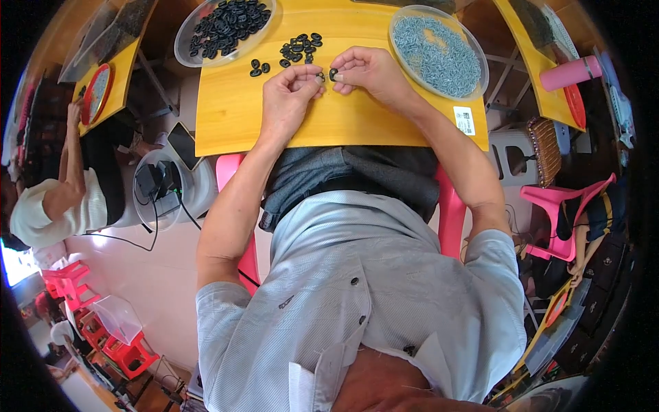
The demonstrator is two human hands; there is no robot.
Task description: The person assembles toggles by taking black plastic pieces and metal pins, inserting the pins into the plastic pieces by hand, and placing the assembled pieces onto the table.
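Over the yellow table (343, 123) my two hands meet, fingertips close together. My right hand (371, 74) pinches a small black oval part (333, 73) between thumb and finger. Thumb and fingers of my left hand (287, 96) are closed on something tiny, too small to make out. Beyond my left hand lies a loose pile of black oval parts (296, 48), with a few single ones (256, 72) nearer the table's left edge. A round clear tray (180, 42) at the far left holds many more of these parts.
At the far right, a round clear tray (484, 77) holds small silvery screws (449, 69). A white label (464, 121) sticks to the table's right corner. Left of the table, a stool (199, 189) carries black adapters (156, 180) with cables. Other people sit at neighbouring tables on both sides.
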